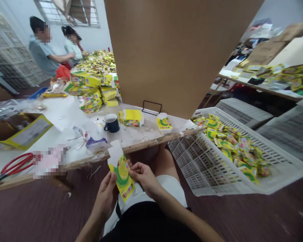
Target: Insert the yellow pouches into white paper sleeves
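Above my lap is a small yellow and green printed carton (122, 177), tilted, with its white end flaps standing up at the top. My left hand (107, 190) grips it along the left side, thumb on the printed face. The fingers of my right hand (144, 177) are closed in a pinch at its right edge; whether they also hold something small there I cannot make out. On the table edge ahead stand a similar carton (164, 123) with a white flap and a stack of flat yellow cartons (131, 117).
A dark mug (111, 123) and red-handled scissors (12, 168) are on the table (63, 112). To my right, a white plastic crate (275, 168) holds yellow packets. A tall brown cardboard sheet (171, 57) blocks the view ahead. Two people (42, 50) work at the far left beside heaped packets (98, 62).
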The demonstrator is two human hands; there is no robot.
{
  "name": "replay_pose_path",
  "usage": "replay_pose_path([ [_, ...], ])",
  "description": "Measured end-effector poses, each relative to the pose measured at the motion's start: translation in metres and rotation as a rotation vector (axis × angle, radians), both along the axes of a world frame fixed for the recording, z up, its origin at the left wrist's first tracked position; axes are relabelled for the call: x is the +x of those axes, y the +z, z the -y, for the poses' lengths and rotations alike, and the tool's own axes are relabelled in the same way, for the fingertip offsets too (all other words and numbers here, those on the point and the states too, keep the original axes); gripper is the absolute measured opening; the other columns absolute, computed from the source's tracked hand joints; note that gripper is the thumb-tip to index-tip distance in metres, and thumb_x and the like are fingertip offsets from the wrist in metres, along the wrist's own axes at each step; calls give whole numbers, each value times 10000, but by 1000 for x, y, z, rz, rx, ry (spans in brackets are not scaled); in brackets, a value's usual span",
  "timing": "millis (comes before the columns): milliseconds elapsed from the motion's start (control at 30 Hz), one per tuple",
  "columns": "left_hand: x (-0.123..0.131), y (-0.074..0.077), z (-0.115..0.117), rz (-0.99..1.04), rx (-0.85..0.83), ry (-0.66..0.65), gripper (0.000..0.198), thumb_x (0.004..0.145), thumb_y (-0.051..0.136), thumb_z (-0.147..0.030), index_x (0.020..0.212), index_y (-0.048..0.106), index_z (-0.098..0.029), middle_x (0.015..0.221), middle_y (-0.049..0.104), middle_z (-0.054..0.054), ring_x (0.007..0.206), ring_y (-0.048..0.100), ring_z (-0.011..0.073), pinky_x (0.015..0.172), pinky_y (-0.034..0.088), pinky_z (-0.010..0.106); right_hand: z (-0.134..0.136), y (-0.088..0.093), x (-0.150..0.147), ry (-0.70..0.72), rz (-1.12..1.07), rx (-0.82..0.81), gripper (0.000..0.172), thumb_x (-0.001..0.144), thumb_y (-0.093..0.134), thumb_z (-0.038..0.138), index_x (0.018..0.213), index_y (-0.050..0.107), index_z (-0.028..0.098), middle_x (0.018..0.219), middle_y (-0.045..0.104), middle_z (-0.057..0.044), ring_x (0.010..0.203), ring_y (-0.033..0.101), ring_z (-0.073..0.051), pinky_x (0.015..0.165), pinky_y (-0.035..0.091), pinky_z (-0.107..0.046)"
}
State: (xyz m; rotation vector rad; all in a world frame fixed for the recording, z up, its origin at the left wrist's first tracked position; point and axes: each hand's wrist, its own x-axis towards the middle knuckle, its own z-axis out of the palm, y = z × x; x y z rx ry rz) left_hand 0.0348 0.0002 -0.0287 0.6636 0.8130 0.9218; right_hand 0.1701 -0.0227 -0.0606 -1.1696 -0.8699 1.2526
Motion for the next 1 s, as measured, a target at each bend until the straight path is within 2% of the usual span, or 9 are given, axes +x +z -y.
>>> replay_pose_path([
  [167,-3,10,0,149,-64,-123,524,762,625,-525,1119,663,-143,1204,660,154,1169,557,343,1014,422,466,3,5,2,11,-91,-10,354,692,741,489,702,541,197,645,629,-6,573,577,-169,561,468,-301],
  [233,-3,13,-1,160,-97,-166,535,742,638,-540,1081,682,-129,1180,671,159,1164,558,353,1008,423,473,5,14,7,-79,122,53,241,748,705,397,726,580,192,710,642,-22,670,582,-184,636,468,-314],
  [300,-4,13,-1,136,-123,-195,518,710,678,-522,1050,693,-131,1137,693,151,1137,577,356,988,440,474,8,25,11,-185,453,191,134,800,652,293,898,634,204,951,656,-71,882,571,-227,782,446,-365],
  [400,-5,11,1,110,-153,-241,449,698,713,-470,1015,701,-152,1082,717,124,1081,615,342,940,477,456,8,39,14,-100,740,387,353,826,608,206,1175,571,244,1188,587,-86,1032,513,-253,903,378,-411],
  [467,-5,10,3,101,-174,-262,418,712,706,-461,1002,704,-161,1037,730,113,1029,643,324,896,505,434,7,43,15,-5,722,426,294,848,584,200,1138,586,249,1083,626,-65,945,542,-233,870,395,-387],
  [567,-4,12,5,48,-164,-282,428,699,718,-454,1010,700,-159,967,744,114,947,676,305,817,539,399,5,43,17,-42,568,396,145,871,567,230,1011,606,230,910,614,-39,838,559,-201,761,436,-322],
  [700,0,17,7,0,-109,-255,457,660,754,-414,1035,693,-160,916,747,113,912,688,290,762,549,368,8,42,20,-45,479,374,48,856,595,258,878,594,215,836,568,-27,771,552,-185,683,449,-290],
  [800,1,16,8,-31,-108,-245,450,657,760,-401,1030,697,-158,884,749,100,881,695,272,742,549,346,10,44,21,7,536,393,114,856,593,250,753,600,201,815,546,-32,774,539,-187,689,454,-298],
  [1000,-2,12,5,-120,-86,-190,442,648,758,-438,997,711,-171,767,751,58,754,706,226,662,550,292,12,50,24,130,704,451,115,854,604,253,940,672,223,902,512,-51,873,515,-213,782,468,-348],
])
